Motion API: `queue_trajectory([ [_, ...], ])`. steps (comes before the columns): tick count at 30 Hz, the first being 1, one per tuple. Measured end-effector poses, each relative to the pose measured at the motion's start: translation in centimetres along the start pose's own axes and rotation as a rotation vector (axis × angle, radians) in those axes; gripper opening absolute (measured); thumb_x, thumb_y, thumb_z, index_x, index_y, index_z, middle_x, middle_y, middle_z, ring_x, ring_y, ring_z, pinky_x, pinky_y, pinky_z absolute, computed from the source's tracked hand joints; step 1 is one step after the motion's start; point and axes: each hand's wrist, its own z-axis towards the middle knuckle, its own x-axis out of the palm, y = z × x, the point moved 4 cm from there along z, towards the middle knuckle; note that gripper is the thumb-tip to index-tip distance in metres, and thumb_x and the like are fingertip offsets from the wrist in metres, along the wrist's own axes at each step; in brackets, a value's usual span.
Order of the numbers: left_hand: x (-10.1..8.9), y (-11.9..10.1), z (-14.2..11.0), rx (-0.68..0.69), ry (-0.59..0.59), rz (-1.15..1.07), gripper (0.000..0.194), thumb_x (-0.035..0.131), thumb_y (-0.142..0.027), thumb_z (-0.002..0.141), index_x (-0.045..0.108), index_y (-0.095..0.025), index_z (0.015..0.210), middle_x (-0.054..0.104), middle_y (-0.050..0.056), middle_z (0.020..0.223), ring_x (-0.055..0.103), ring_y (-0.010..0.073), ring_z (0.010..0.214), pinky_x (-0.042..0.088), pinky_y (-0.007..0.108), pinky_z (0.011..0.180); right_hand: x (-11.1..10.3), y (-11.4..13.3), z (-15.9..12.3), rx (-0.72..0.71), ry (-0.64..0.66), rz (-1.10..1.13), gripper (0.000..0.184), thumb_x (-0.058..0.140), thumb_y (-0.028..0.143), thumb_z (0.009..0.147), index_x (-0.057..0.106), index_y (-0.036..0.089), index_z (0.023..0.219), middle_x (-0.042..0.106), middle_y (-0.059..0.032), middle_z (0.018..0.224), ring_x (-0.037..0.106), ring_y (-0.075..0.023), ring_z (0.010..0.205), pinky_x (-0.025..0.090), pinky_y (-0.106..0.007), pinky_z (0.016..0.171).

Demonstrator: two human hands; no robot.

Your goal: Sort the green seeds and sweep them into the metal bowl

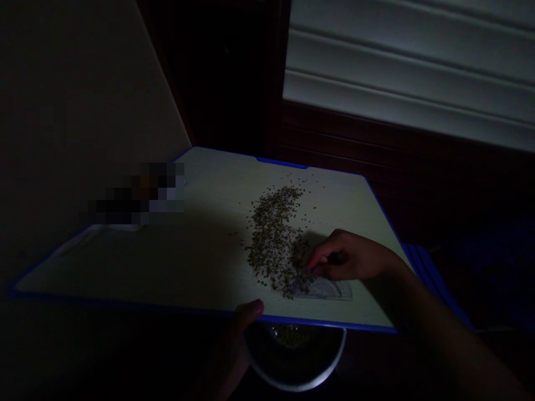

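While a bowl (329,372) holds grains (293,336), left hand (239,341) clasps tabletop (343,201) and right hand (353,256) curls, grip unclear.

It's very dim in here, with deep shadow toward the near side. A plain, dull wall (75,83) stands on the left. At the far side, dark space (225,67) meets reddish-brown wood (334,128), and above that, far right, pale horizontal slats (409,61) look brightest. Something murky blue (497,267) sits right, indistinct.
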Motion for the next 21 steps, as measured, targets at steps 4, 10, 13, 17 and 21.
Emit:
queue_trajectory([
  [4, 0.0, 0.3, 0.1, -0.01, 0.017, -0.023, 0.028, 0.084, -0.036, 0.066, 0.076, -0.016, 0.084, 0.081, 0.007, 0.077, 0.072, 0.0359, 0.109, 0.049, 0.047, 0.104, 0.1, -0.1, 0.0, 0.018, 0.009, 0.011, 0.019, 0.069, 0.013, 0.084, 0.078, 0.013, 0.101, 0.07, 0.0003, 0.073, 0.059, -0.0091, 0.063, 0.045, -0.02, 0.059],
  [10, 0.1, 0.4, 0.4, 0.005, 0.049, -0.071, 0.031, 0.091, -0.033, 0.058, 0.078, -0.018, 0.082, 0.082, 0.008, 0.082, 0.07, 0.0376, 0.114, 0.048, 0.048, 0.107, 0.3, -0.3, 0.1, 0.054, 0.045, 0.017, 0.021, 0.068, 0.013, 0.084, 0.078, 0.013, 0.103, 0.072, -0.0008, 0.075, 0.06, -0.0097, 0.064, 0.047, -0.021, 0.061],
  [13, 0.2, 0.2, 0.5, 0.036, 0.083, -0.04, 0.03, 0.091, -0.035, 0.057, 0.08, -0.018, 0.078, 0.082, 0.009, 0.083, 0.07, 0.0383, 0.114, 0.047, 0.049, 0.109, 0.6, -0.2, 0.2, 0.052, 0.077, 0.05, 0.021, 0.068, 0.012, 0.084, 0.078, 0.011, 0.103, 0.073, -0.0023, 0.077, 0.06, -0.0094, 0.064, 0.046, -0.02, 0.059],
  [17, 0.3, 0.1, 0.6, 0.069, 0.129, 0.002, 0.028, 0.087, -0.038, 0.062, 0.081, -0.016, 0.078, 0.083, 0.01, 0.086, 0.071, 0.0393, 0.112, 0.048, 0.051, 0.107, 1.0, 0.4, 0.2, 0.021, 0.137, 0.075, 0.023, 0.067, 0.01, 0.085, 0.078, 0.012, 0.105, 0.075, -0.0034, 0.081, 0.061, -0.0096, 0.066, 0.047, -0.02, 0.061],
  [21, 0.5, 0.2, 0.9, 0.098, 0.195, 0.012, 0.028, 0.087, -0.04, 0.063, 0.082, -0.015, 0.075, 0.082, 0.011, 0.085, 0.07, 0.0398, 0.112, 0.049, 0.049, 0.105, 1.2, 0.6, 0.3, 0.016, 0.153, 0.074, 0.021, 0.068, 0.011, 0.086, 0.077, 0.012, 0.105, 0.077, -0.0055, 0.085, 0.064, -0.0104, 0.069, 0.049, -0.02, 0.062],
])
